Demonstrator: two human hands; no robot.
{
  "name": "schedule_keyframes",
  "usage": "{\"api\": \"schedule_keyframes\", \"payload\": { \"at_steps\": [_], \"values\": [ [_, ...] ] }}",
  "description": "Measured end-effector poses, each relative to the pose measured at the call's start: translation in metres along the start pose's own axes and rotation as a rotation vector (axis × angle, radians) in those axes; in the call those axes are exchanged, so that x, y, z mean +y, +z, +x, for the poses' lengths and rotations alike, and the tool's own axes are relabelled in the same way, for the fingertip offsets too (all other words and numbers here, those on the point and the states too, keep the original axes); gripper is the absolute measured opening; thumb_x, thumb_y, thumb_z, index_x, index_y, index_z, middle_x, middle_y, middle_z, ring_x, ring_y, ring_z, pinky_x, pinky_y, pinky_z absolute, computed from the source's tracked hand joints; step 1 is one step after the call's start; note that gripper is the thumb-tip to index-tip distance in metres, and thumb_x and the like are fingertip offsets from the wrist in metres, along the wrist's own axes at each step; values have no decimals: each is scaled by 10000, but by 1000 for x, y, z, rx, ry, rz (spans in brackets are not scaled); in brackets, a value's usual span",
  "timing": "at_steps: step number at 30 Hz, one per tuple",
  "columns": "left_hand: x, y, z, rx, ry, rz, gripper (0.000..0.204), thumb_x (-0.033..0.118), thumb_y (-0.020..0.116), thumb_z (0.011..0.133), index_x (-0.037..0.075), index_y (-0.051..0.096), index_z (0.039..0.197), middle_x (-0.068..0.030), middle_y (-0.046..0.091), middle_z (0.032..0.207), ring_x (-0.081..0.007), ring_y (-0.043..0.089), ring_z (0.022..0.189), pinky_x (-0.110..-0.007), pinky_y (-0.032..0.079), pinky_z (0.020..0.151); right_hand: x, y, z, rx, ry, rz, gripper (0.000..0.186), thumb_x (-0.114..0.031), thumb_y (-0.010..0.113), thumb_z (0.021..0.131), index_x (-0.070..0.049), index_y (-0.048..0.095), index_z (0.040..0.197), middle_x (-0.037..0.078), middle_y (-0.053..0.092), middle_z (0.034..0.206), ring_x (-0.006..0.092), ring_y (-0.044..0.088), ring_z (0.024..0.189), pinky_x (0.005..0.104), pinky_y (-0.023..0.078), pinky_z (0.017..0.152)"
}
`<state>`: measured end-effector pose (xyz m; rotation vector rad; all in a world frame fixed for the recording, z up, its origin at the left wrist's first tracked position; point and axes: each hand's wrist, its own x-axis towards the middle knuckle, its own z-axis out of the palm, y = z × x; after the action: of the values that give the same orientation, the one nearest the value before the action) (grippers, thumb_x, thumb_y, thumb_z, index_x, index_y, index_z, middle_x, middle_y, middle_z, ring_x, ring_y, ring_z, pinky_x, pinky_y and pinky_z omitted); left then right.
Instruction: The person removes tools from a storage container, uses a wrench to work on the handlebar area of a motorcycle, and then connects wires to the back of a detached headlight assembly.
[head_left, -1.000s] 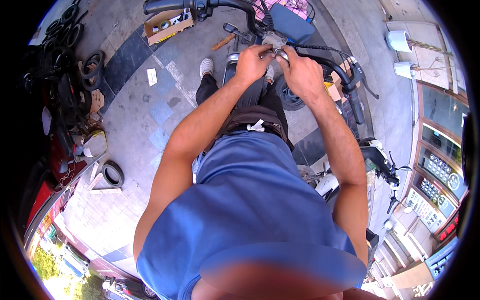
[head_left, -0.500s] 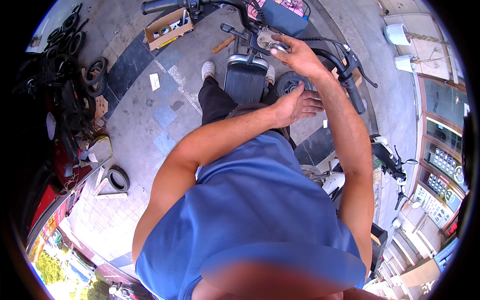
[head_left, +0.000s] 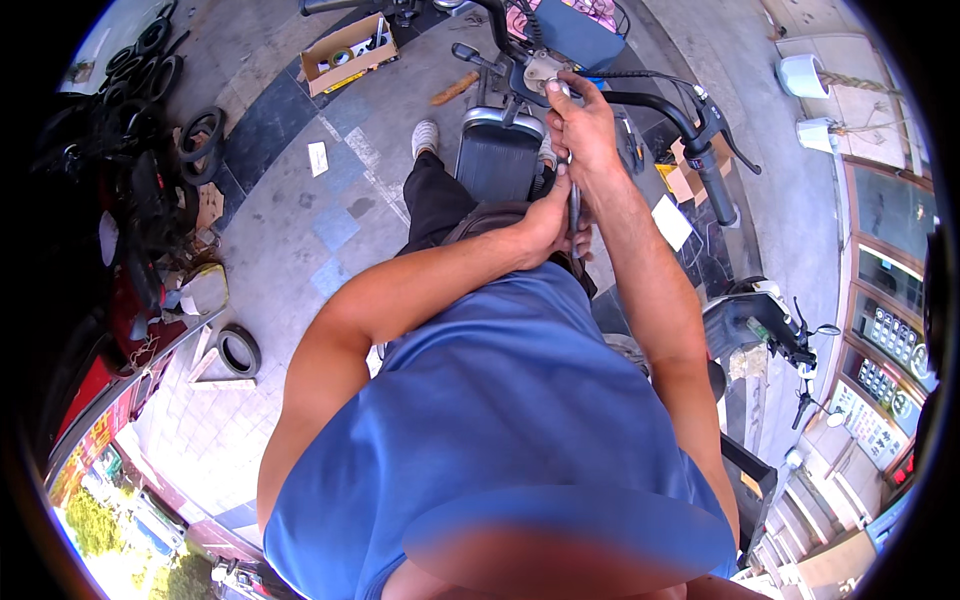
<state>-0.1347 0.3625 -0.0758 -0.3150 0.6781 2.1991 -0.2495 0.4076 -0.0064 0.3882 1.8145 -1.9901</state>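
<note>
At the centre of the handlebar (head_left: 650, 97) is a pale metal clamp (head_left: 541, 66). My right hand (head_left: 582, 128) is closed round the upper part of a metal hand tool (head_left: 574, 208), apparently a wrench, just below that clamp; the tool's upper end is mostly hidden by my fingers. Lower down, my left hand (head_left: 550, 222) is wrapped round the tool's handle. A black ribbed seat (head_left: 492, 160) lies behind and left of my hands.
A cardboard box (head_left: 345, 55) of small items stands at upper left, near a wooden stick (head_left: 455, 87). Tires (head_left: 200, 145) pile along the left side, another tire (head_left: 238, 350) lies lower down. A scooter (head_left: 775, 330) and white pots (head_left: 805, 72) are at the right.
Both hands were at the clamp; my left hand dropped down and right, open, and now grips the tool's handle. My right hand has stayed near the clamp, turning more upright.
</note>
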Motion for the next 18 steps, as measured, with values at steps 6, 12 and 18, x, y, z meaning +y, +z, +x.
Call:
{"api": "schedule_keyframes", "payload": {
  "at_steps": [6, 12, 18],
  "values": [
    [69, -43, -76, 211, -232, 337, 782, 862, 233, 951, 148, 358, 658, 32, 276, 544, -124, 264, 428, -329, 295, 424, 27, 47, -2, 170, -91, 496, 348, -202, 642, 1035, -141, 442, 1313, 24, 465, 708, 113, 384, 500, 287, 326, 423],
    [112, -52, -112, 553, 88, 1050, 664, 669, 541, 987, 36, 572, 792, -54, 478, 587, -190, 476, 477, -389, 391, 466, 27, 38, 7, 110, -298, -20, 318, -246, 660, 1010, -139, 574, 1297, 67, 551, 838, 199, 555, 680, 376, 503, 617],
    [88, -43, -114, 889, 397, 1503, 490, 483, 640, 991, -4, 684, 1005, -201, 690, 750, -412, 701, 752, -490, 541, 698, -14, -26, 31, -281, -990, -1036, 441, -370, 804, 843, -69, 730, 1157, 174, 634, 1211, 357, 607, 1157, 455, 509, 964]
  ]
}}
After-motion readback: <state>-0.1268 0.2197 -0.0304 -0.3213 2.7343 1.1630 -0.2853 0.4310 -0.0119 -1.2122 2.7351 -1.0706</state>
